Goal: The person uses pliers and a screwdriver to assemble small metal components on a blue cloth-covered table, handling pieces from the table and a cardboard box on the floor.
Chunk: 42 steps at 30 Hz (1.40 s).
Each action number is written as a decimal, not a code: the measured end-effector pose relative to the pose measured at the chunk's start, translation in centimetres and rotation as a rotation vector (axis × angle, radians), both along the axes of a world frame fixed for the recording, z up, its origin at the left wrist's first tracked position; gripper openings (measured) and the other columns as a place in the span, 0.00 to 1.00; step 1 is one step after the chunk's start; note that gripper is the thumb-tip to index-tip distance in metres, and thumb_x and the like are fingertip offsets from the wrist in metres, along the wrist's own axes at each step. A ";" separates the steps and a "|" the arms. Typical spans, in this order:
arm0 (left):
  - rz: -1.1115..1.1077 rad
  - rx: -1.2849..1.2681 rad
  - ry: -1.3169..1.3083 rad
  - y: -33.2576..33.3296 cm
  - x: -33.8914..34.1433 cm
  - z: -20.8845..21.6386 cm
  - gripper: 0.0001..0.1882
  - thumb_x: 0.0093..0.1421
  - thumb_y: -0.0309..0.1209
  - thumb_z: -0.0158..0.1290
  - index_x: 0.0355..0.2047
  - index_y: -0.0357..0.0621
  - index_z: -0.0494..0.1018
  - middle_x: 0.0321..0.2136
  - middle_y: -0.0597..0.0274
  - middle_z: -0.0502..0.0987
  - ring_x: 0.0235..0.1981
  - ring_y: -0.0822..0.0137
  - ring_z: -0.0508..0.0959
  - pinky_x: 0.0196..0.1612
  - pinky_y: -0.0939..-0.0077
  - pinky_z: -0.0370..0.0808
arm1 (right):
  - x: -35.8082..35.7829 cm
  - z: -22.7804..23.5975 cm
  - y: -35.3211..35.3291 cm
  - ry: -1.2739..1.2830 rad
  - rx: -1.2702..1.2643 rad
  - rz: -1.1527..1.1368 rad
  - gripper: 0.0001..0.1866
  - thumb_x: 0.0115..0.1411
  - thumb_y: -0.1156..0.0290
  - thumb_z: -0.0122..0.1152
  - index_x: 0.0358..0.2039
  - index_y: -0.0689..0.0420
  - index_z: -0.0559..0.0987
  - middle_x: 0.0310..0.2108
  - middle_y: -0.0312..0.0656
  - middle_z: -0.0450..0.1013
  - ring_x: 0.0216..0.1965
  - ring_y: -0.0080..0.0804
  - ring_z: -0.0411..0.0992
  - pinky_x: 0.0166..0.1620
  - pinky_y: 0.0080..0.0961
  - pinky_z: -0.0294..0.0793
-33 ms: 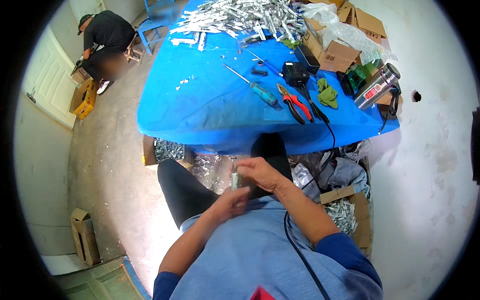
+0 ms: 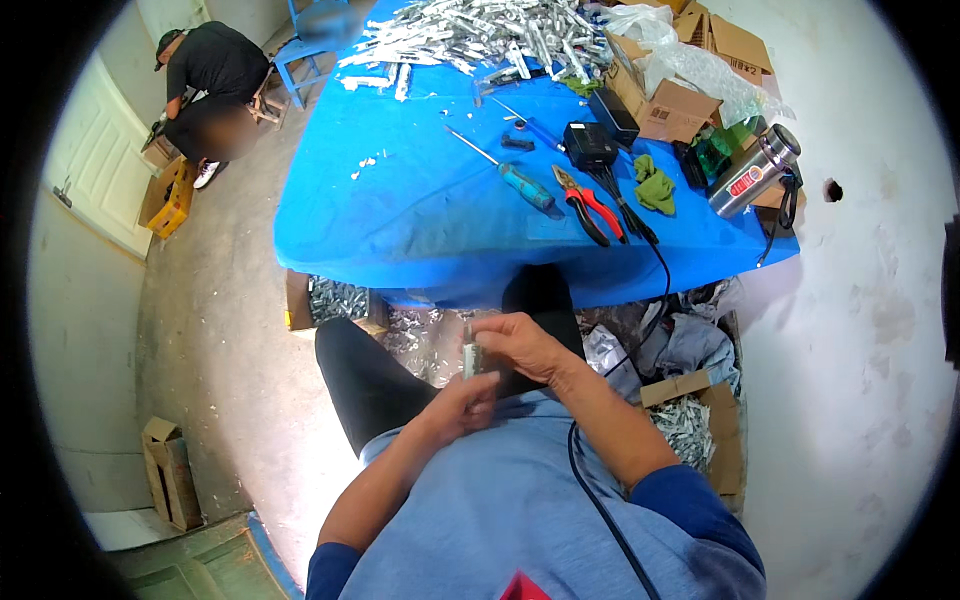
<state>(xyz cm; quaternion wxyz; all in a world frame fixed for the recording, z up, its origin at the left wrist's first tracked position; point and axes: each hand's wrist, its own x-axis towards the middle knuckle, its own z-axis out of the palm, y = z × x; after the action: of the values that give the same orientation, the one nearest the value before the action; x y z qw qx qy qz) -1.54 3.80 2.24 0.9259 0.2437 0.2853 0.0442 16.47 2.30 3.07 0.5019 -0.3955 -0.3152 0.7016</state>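
Over my lap, both hands meet at a small slim part (image 2: 471, 360) with a pale, roughly cylindrical body and a narrow darker top. My left hand (image 2: 460, 404) is closed around its lower end, the fingers curled in. At the top, the fingertips of my right hand (image 2: 523, 345) pinch the narrow end. Its exact kind is too small to make out. On the blue-covered table (image 2: 400, 225) ahead lie a screwdriver with a teal handle (image 2: 527, 187) and pliers with red and black handles (image 2: 590, 208). A heap of similar-looking silvery-white parts (image 2: 490, 35) covers the far end.
A black adapter (image 2: 590, 146) with cables, a green cloth (image 2: 655, 186) and a steel flask (image 2: 755, 175) are at the table's right. Boxes of parts stand under the table (image 2: 338, 300) and by my right side (image 2: 690, 430). Another person (image 2: 215, 75) sits bent over at far left.
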 end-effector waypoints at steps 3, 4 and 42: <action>-0.028 -0.106 -0.042 0.0 0.1 0.4 0.19 0.64 0.45 0.49 0.20 0.51 0.60 0.12 0.71 0.56 0.11 0.77 0.53 0.16 0.81 0.50 | 0.7 0.9 -0.3 0.058 -0.040 0.021 0.16 0.61 0.72 0.56 0.48 0.65 0.77 0.38 0.36 0.75 0.37 0.19 0.71 0.41 0.17 0.71; -0.037 -0.111 -0.067 0.0 0.0 0.4 0.19 0.64 0.45 0.48 0.20 0.50 0.61 0.12 0.72 0.56 0.11 0.77 0.53 0.16 0.81 0.50 | 0.7 1.3 -0.4 0.079 -0.031 0.032 0.16 0.61 0.72 0.56 0.48 0.65 0.76 0.39 0.36 0.75 0.38 0.18 0.71 0.41 0.17 0.71; 0.162 -0.006 0.081 -0.6 -0.4 -0.4 0.19 0.63 0.47 0.48 0.20 0.53 0.62 0.13 0.73 0.57 0.13 0.74 0.57 0.17 0.78 0.52 | 0.5 3.1 -0.7 -0.909 0.170 -0.417 0.11 0.59 0.69 0.60 0.40 0.60 0.78 0.32 0.42 0.77 0.33 0.26 0.75 0.37 0.23 0.73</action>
<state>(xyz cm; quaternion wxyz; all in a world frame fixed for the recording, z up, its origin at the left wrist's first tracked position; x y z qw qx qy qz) -1.93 3.22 1.79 0.9077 0.2187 0.3413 0.1083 16.93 1.57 6.15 0.4737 -0.6732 -0.4723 0.3152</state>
